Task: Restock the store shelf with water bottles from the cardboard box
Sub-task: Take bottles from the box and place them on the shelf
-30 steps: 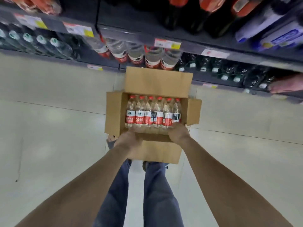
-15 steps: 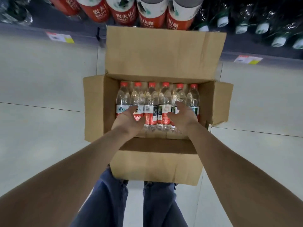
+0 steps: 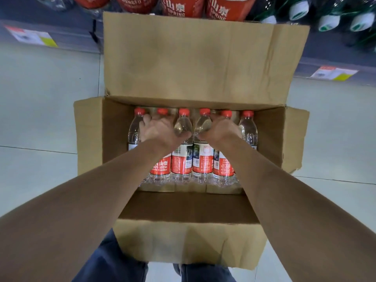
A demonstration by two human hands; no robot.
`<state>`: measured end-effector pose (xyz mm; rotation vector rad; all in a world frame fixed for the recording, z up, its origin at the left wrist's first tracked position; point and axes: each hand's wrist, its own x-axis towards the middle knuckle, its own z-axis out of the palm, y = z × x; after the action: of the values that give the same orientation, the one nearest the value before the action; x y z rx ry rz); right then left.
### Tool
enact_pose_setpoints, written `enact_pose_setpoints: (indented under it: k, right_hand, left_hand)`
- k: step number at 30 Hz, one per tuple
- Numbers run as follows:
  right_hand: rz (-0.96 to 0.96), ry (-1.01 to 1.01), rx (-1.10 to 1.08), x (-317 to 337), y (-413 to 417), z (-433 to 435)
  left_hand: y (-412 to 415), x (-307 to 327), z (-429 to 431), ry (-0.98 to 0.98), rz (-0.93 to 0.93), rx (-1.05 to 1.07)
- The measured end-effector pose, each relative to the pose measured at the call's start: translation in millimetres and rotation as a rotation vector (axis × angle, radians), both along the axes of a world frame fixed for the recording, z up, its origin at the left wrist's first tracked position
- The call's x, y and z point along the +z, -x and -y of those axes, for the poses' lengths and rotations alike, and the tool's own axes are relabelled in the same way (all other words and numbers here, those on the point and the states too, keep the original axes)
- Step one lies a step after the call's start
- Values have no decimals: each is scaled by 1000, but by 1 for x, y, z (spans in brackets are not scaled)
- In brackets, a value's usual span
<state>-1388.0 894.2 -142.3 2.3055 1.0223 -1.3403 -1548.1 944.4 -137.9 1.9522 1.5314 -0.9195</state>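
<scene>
An open cardboard box [image 3: 89, 135] stands on the floor in front of me, its four flaps spread out. Inside lies a row of several clear water bottles [image 3: 182, 159] with red caps and red-and-white labels. My left hand [image 3: 160, 130] curls around the neck of the second bottle from the left. My right hand [image 3: 220, 129] curls around the neck of the second bottle from the right. Both bottles still lie in the row. The bottom store shelf [image 3: 61, 35] runs along the top of the view.
Large red-labelled water bottles [image 3: 177, 7] stand on the shelf behind the box's far flap [image 3: 199, 60]. Dark green bottles with white caps [image 3: 329, 21] stand to their right. Price tags [image 3: 333, 73] hang on the shelf edge. Pale tiled floor surrounds the box.
My head has dropped closer to the box. Both hands have moved from the box's near edge onto the bottles and up to their necks, and have closed there.
</scene>
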Motion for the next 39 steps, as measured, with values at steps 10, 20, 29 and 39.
enact_pose_setpoints:
  k: [10, 20, 29, 39]
  right_hand:
    - [-63, -107, -150, -16, 11, 11]
    - [-154, -60, -349, -10, 16, 12]
    - [-510, -437, -607, 37, 26, 79]
    - [-448, -443, -674, 114, 42, 76]
  left_hand:
    - [-19, -2, 7, -64, -195, -131]
    - [-1, 3, 22, -45, 103, 226]
    - [36, 25, 62, 89, 667, 648]
    - [53, 100, 53, -41, 809, 696]
